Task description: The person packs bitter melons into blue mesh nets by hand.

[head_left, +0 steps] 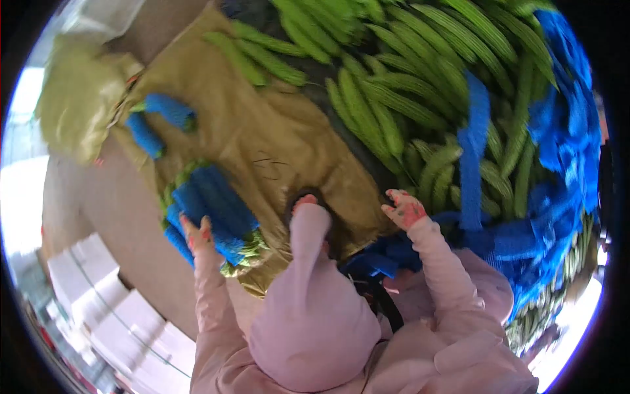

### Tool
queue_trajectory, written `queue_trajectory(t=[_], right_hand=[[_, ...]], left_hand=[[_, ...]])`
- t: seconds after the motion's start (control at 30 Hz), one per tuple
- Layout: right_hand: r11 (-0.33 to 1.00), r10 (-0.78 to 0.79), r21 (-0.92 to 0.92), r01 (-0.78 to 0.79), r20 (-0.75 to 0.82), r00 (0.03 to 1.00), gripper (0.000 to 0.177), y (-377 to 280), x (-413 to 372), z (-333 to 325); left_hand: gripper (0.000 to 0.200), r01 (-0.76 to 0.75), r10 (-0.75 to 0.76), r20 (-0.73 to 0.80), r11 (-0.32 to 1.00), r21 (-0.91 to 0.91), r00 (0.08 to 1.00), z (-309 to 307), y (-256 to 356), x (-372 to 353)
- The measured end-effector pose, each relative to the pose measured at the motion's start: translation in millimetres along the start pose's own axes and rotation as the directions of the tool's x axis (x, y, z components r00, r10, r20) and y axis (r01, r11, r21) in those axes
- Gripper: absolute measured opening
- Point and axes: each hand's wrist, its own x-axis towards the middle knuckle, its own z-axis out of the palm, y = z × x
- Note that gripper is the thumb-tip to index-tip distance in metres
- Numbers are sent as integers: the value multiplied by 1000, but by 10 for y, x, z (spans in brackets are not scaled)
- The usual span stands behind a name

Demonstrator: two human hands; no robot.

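My left hand [197, 235], in a pale glove with red patches, rests with fingers spread at the near side of a bundle of gourds in blue net sleeves [213, 200]. Their green ends stick out of the netting. My right hand [405, 210] hovers with fingers apart beside the edge of a heap of long, ridged green gourds [420, 92]; I see nothing in it. Close to its right, a strip of blue netting [474, 151] lies across the heap. Two more sleeved gourds [157, 125] lie farther up on the brown sheet [262, 144].
A few bare gourds [259, 56] lie at the sheet's far end. A full yellowish sack [79, 98] stands at upper left, white boxes [118, 302] at lower left. More blue netting [558, 125] borders the heap. My foot [305, 200] is on the brown sheet.
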Motion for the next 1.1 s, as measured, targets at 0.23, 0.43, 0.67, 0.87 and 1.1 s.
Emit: queue_trajectory(t=[0.23,0.43,0.67,0.87,1.1], right_hand=[[835,81,-544,87,277,957,41,66,-220,264],[696,358,-697,-174,127,925,28,686,-469,631],[668,481,-744,-7,425,767,31,704,-547,292],[774,97,-618,139,333,938,29,262,-641,-277],[672,93,-704,228,386,918,15,1067,-663,-567]], left_hand=[[51,-403,444,-13,825,396,896,-112,81,-355],[45,-524,521,99,852,0,848,197,344,-612],[35,-476,537,259,839,-265,803,531,772,-859],[34,-541,628,344,777,-321,698,625,1031,-948],[29,-583,682,355,731,-354,640,632,1422,-1181]])
